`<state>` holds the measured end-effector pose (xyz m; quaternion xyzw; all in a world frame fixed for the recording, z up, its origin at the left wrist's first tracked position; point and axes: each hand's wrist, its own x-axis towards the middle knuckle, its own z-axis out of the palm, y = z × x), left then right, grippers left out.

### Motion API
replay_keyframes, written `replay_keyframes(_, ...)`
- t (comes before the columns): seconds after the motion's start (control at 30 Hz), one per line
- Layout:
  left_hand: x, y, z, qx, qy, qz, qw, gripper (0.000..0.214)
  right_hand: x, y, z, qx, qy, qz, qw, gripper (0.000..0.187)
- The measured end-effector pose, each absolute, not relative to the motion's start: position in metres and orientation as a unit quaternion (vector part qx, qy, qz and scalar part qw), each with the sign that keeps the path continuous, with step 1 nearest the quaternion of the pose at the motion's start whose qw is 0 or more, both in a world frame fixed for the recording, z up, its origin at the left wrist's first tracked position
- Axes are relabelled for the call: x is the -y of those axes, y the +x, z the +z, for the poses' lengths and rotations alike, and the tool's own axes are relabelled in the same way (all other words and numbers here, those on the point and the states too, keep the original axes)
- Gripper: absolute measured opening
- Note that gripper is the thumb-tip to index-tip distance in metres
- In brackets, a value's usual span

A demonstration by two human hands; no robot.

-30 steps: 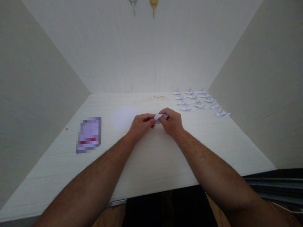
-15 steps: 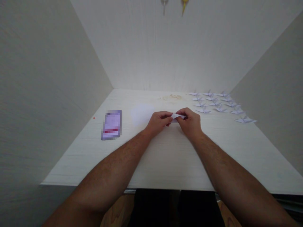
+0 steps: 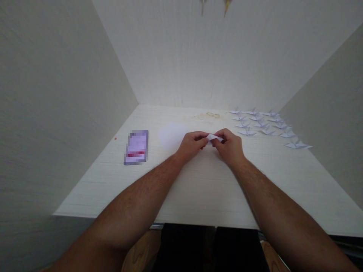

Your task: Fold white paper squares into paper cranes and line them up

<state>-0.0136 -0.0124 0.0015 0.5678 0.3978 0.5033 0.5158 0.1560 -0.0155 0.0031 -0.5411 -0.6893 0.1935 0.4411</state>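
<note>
Head view. I see the left hand (image 3: 193,145) and the right hand (image 3: 231,145) meeting over the middle of the white table (image 3: 204,189). Both pinch one small folded paper piece (image 3: 213,138) between thumb and fingertips. The fingers are closed tight on it, and it is held just above the tabletop. How many folds it has I cannot tell, since the fingers cover most of it.

Just left of the grip and a little beyond it lies a pale flat paper sheet (image 3: 172,135), faint against the table. Farther left is a purple rectangular card (image 3: 136,147) whose face is blurred out, and beyond that a red speck (image 3: 115,138) near the left wall (image 3: 56,113).

Right of the grip and farther back, folded paper cranes (image 3: 261,124) stand in rows. One lone crane (image 3: 297,144) sits apart, close to the right wall. Bare tabletop lies between the grip and the near edge, under both forearms.

Straight beyond the grip, high on the back wall, two hanging items are cut off by the picture's top edge: one grey (image 3: 203,5), one yellow (image 3: 227,5).
</note>
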Motion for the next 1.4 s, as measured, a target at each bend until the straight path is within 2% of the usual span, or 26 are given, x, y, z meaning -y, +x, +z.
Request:
replay_keyframes(0.2, 0.012, -0.015, 0.001, -0.399, 0.579, 0.496, 0.51, 0.023, 0.015, 0.156, 0.003, 0.687, -0.541, 0.215, 0.435, 0.003)
replay_keyframes(0.73, 0.005, -0.017, -0.007, -0.396, 0.525, 0.516, 0.549, 0.017, 0.01, 0.157, 0.005, 0.606, -0.522, 0.341, 0.495, 0.011)
replay_keyframes(0.83, 0.005, -0.016, -0.006, -0.392, 0.5, 0.527, 0.564, 0.016, 0.01, 0.157, 0.003, 0.616, -0.486, 0.346, 0.515, 0.02)
replay_keyframes(0.97, 0.005, -0.015, -0.003, -0.402, 0.467, 0.533, 0.58, 0.02, 0.01, 0.162, 0.003, 0.668, -0.434, 0.319, 0.513, 0.024)
replay_keyframes(1.07, 0.003, -0.015, -0.004, -0.414, 0.473, 0.529, 0.57, 0.027, 0.008, 0.167, 0.005, 0.734, -0.401, 0.254, 0.486, 0.021)
replay_keyframes(1.17, 0.002, -0.015, -0.006, -0.427, 0.48, 0.531, 0.552, 0.027, 0.005, 0.17, 0.006, 0.754, -0.374, 0.191, 0.505, 0.028)
replay_keyframes(1.4, 0.003, -0.014, -0.005, -0.439, 0.479, 0.529, 0.546, 0.024, 0.007, 0.171, 0.008, 0.776, -0.338, 0.205, 0.491, 0.031)
